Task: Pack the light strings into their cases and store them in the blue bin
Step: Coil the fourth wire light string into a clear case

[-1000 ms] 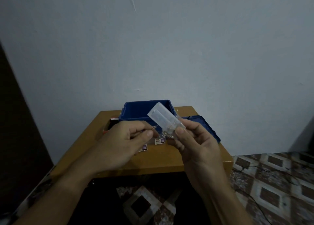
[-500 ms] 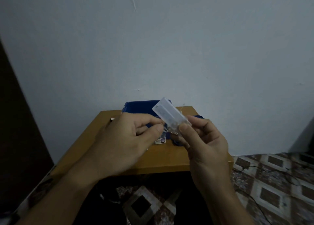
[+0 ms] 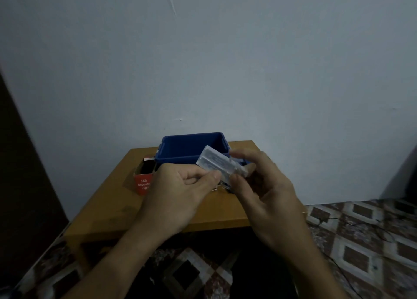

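Observation:
A clear plastic battery box of a light string (image 3: 215, 163) is held in the air above the wooden table (image 3: 112, 199), in front of the blue bin (image 3: 191, 146). My right hand (image 3: 264, 192) grips its lower end between thumb and fingers. My left hand (image 3: 180, 192) pinches its near edge with thumb and forefinger. A red LED light case (image 3: 143, 181) stands open at the bin's left. The string's wire is too thin and dim to make out.
A blue lid (image 3: 244, 162) lies behind my right hand, mostly hidden. A small white label (image 3: 225, 187) shows between my hands. The table backs against a pale wall. A thin black cable (image 3: 352, 225) runs over the patterned floor at the right.
Both hands and the battery box have shifted slightly right and down. My right fingers have spread and blurred. The red case has come into view at the left.

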The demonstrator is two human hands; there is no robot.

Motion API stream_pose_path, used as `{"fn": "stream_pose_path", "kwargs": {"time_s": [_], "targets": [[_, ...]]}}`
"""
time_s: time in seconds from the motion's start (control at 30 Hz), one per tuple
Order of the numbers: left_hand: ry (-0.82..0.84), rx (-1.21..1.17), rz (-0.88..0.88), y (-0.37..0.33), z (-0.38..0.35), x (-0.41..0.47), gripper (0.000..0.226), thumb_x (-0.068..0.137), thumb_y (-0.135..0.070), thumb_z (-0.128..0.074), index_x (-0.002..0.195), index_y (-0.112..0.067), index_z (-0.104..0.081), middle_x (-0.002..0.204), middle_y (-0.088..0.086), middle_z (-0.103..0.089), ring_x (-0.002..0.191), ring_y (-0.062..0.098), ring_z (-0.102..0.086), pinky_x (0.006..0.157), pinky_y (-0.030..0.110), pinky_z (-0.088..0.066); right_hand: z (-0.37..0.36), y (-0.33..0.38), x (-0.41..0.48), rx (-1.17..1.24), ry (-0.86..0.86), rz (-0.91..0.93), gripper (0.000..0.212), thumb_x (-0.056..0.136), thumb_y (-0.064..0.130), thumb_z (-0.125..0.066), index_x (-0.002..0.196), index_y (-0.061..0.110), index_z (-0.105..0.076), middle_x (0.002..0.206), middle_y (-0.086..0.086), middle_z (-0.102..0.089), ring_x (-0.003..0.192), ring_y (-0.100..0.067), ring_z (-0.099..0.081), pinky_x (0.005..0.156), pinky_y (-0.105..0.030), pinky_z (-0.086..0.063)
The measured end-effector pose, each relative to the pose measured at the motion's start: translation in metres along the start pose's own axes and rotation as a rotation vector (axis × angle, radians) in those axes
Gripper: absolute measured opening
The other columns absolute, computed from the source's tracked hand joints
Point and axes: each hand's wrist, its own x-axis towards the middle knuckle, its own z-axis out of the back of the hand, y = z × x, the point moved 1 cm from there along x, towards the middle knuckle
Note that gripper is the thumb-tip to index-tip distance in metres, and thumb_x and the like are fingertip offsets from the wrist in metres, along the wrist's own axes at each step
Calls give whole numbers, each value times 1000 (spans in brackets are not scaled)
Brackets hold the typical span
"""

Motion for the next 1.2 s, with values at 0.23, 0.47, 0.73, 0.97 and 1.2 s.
{"fn": "stream_pose_path", "kwargs": {"time_s": [0.23, 0.47, 0.73, 0.97, 1.2], "targets": [[-11, 6, -39, 1, -4, -2, 16, 90, -26, -68, 86, -17, -80, 76, -9, -76, 74, 5, -72, 63, 14, -52, 6, -4, 0, 8, 40, -55, 32, 99, 23, -62, 128, 35, -64, 103, 8, -71, 97, -17, -70, 83, -42, -60], [-4, 41, -80, 1, -6, -5, 15, 92, -26, -66, 86, -20, -80, 76, -10, -76, 74, 9, -72, 63, 17, -53, 12, -4, 2, 17, 123, -106, 29, 98, 25, -63, 123, 40, -64, 89, -2, -66, 83, -25, -67, 75, -52, -57], [21, 46, -62, 2, -7, -5, 16, 92, -23, -67, 84, -20, -80, 77, -12, -76, 76, 3, -72, 67, 11, -51, 15, -7, 3, 29, 110, -140, 19, 95, 22, -66, 110, 34, -67, 85, -6, -70, 77, -22, -70, 72, -54, -57], [166, 57, -39, -7, 0, -7, 41, 90, -47, -54, 85, -13, -76, 57, -3, -61, 53, 8, -54, 55, 29, -45, 21, -5, 5, 13, 34, -138, 20, 96, 19, -65, 112, 31, -67, 83, -2, -71, 79, -17, -71, 71, -36, -61], [345, 232, 19, -16, 14, -11, 14, 98, -30, -57, 103, -35, -69, 71, -6, -71, 56, -3, -57, 56, 11, -42, 30, -9, 5, 20, -68, -167, 22, 96, 17, -65, 113, 30, -70, 83, -6, -71, 79, -19, -72, 73, -43, -62]]}}
